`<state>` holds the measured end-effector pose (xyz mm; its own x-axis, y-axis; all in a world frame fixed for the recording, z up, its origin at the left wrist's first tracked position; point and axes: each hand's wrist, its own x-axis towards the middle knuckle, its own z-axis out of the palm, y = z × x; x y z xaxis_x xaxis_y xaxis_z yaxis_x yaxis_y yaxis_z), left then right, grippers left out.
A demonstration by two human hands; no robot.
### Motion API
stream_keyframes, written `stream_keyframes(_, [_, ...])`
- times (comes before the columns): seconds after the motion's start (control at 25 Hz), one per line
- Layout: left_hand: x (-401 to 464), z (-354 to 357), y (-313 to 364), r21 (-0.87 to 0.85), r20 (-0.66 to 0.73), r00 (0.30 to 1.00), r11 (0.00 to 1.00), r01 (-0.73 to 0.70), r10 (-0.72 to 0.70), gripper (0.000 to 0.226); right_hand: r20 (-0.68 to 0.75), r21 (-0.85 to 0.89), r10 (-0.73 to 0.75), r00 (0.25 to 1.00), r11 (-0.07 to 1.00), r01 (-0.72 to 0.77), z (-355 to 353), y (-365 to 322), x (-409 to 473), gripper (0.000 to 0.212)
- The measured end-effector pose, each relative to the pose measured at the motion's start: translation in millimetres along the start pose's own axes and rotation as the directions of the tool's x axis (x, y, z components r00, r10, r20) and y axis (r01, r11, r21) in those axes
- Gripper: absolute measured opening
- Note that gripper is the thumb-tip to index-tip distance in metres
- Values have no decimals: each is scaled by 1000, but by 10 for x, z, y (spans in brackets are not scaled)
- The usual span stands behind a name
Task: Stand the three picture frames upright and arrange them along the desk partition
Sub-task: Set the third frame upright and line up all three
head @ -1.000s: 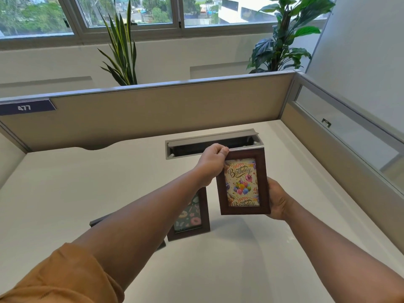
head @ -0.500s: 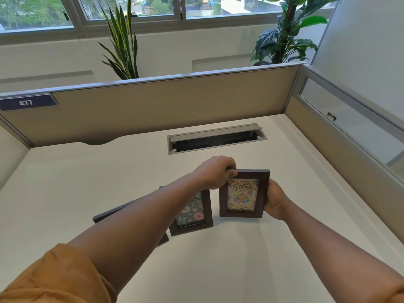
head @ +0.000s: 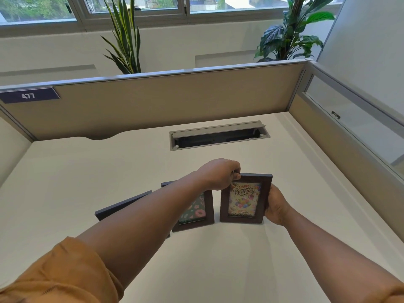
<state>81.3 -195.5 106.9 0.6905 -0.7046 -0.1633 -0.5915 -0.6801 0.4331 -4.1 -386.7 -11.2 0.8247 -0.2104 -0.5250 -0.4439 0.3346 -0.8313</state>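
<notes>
A dark brown birthday frame (head: 244,199) stands upright with its bottom edge on the white desk (head: 65,182). My left hand (head: 218,173) grips its top left corner, and my right hand (head: 276,206) holds its right side. Just left of it a doughnut frame (head: 197,212) stands upright, partly hidden by my left forearm. A third dark frame (head: 122,205) lies behind that forearm, mostly hidden. The beige desk partition (head: 164,101) runs along the desk's far edge, well beyond the frames.
A grey cable tray with its lid raised (head: 218,137) is set into the desk between the frames and the partition. A side partition with a glass panel (head: 349,132) borders the right. Two potted plants (head: 126,36) stand behind the partition.
Both hands brought the birthday frame down from in front of the cable tray to the desk, beside the doughnut frame. The camera tilted down slightly.
</notes>
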Motion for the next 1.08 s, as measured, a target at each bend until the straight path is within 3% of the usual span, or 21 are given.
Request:
stream_keyframes(0.4, [-79, 25, 4, 155, 102, 995, 988, 0, -16, 27, -5, -42, 27, 1000, 999, -28, -35, 4, -4, 49])
stream_keyframes(0.52, [-107, 62, 6, 144, 75, 997, 990, 10, -20, 27, -97, -111, 10, 995, 994, -21, -32, -18, -54, 47])
stream_keyframes(0.64, [-129, 89, 7, 140, 53, 999, 990, 5, -13, 27, -251, -56, -163, 954, 987, 154, 1, -143, -117, 37])
stream_keyframes(0.72, [-144, 98, 4, 129, 43, 999, 992, 7, -12, 26, -390, -43, -331, 859, 939, 342, 28, -330, -144, 37])
stream_keyframes(0.84, [-170, 117, 3, 111, 27, 1000, 994, -3, 0, 26, -502, -359, -560, 659, 828, 430, 91, -661, -217, 24])
stream_keyframes(0.88, [-184, 119, 6, 105, 25, 1000, 994, -6, 4, 26, -452, -523, -639, 622, 755, 396, 141, -718, -242, 22])
stream_keyframes(0.96, [-221, 111, 13, 123, 16, 1000, 992, -13, 11, 29, -215, -808, -761, 612, 491, 327, 324, -718, -284, 24])
stream_keyframes(1.08, [-345, 24, -53, 144, -28, 999, 989, 45, -42, 42, 55, -952, -791, 609, 142, 271, 672, -558, -312, 28])
